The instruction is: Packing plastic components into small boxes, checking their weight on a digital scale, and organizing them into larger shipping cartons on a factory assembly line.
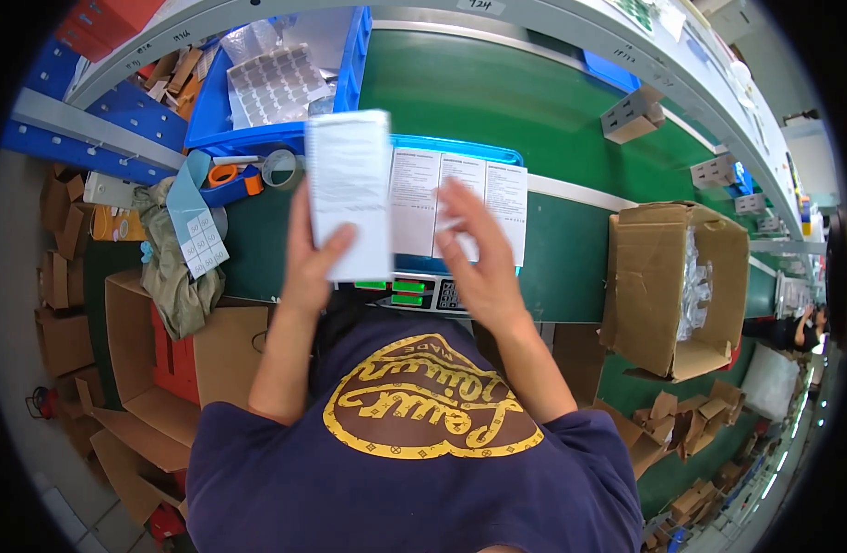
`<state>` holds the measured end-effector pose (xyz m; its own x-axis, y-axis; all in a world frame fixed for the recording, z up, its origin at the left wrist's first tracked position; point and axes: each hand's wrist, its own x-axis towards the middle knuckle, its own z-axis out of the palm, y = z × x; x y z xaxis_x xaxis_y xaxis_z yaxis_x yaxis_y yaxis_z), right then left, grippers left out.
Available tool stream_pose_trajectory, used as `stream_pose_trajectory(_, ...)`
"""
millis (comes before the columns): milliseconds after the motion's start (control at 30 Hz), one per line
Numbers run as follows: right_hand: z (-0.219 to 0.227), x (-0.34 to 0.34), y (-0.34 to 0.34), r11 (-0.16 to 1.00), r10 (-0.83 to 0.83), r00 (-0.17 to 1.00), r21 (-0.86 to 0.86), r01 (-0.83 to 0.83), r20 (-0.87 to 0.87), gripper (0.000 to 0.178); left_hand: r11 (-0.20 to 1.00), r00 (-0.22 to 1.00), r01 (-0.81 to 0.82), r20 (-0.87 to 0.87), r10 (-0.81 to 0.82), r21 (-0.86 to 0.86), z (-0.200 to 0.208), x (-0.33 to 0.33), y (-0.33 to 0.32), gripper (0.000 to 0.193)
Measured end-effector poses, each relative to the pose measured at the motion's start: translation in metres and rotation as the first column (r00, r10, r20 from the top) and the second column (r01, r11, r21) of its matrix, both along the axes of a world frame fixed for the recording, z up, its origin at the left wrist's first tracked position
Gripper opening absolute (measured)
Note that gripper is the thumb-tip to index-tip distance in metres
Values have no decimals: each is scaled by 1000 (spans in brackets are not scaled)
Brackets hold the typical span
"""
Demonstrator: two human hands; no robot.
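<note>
My left hand is closed around a tall white bundle that looks like folded paper leaflets, thumb across its front. Motion blurs its faint print. To its right, several printed white leaflets lie side by side on a blue tray. The tray rests over a counting scale with lit green displays at the bench's near edge. Over the leaflets hovers my right hand, fingers apart and slightly blurred, with nothing visible in it.
A blue bin with sheets and plastic stands behind my left hand. Beside it are an orange-and-blue tape dispenser and a label strip. An open cardboard box stands at right, another lower left. A metal shelf beam crosses above.
</note>
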<state>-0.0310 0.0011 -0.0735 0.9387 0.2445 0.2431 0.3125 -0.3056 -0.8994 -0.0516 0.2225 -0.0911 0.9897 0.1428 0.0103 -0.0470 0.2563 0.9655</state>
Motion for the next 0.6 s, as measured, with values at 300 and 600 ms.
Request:
stream_pose_trajectory(300,-101,44,-95,890,-403,872,-343,302,-277,60,939,959,194,-256,-121,284,-79,34,94,83)
stream_pose_trajectory(600,-99,46,-96,927,-347,864,-274,256,-366,58,963,900,233,-404,-161,135,-93,39,95,85)
